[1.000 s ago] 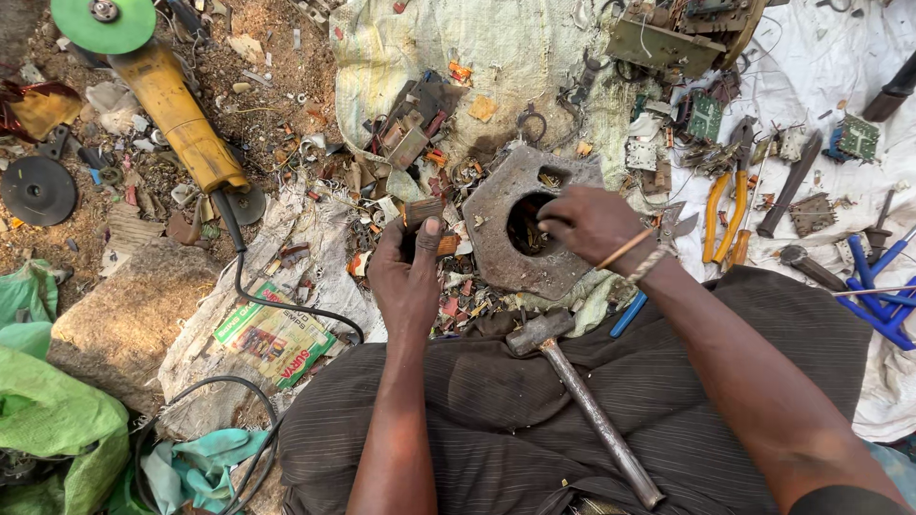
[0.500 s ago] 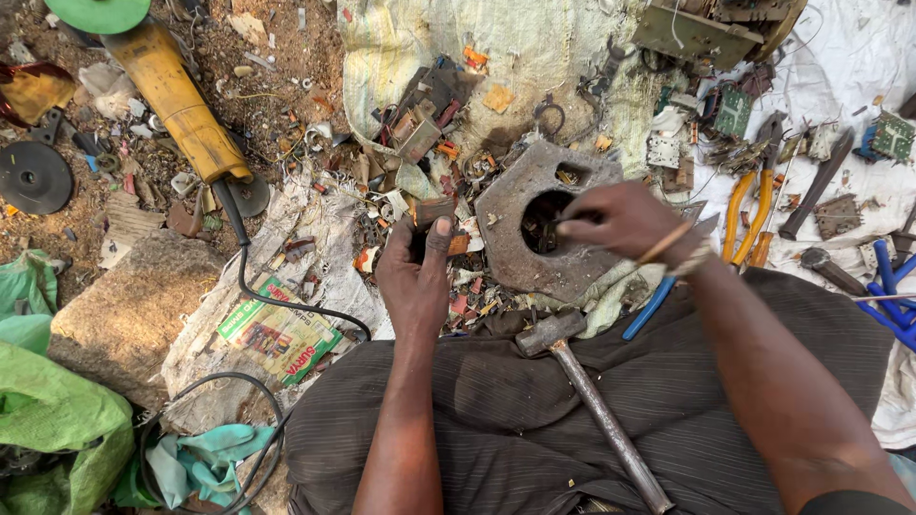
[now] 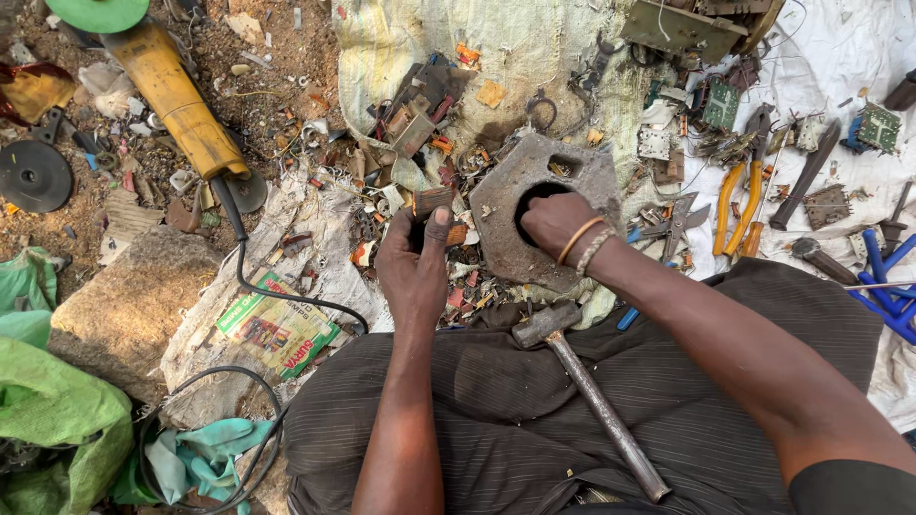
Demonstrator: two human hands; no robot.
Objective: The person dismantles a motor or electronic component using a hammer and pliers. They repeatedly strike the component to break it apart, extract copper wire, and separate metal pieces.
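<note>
The left hand [image 3: 412,272] pinches a small rusty copper-wound coil block [image 3: 431,203] between thumb and fingers, just left of the thick steel plate [image 3: 496,205] on the ground. The block looks dense, rigid and rough-edged, best gripped by its flat sides. The right hand [image 3: 553,221] rests curled at the plate's round hole, its fingers hidden, above a hammer [image 3: 592,396] lying on the lap.

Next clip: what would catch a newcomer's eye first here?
Dead centre, the right hand rests on a thick grey metal plate with a round hole, while the left hand grips a small brown coil block beside it. A hammer lies across the lap, and a yellow angle grinder lies at upper left among scattered scrap.
</note>
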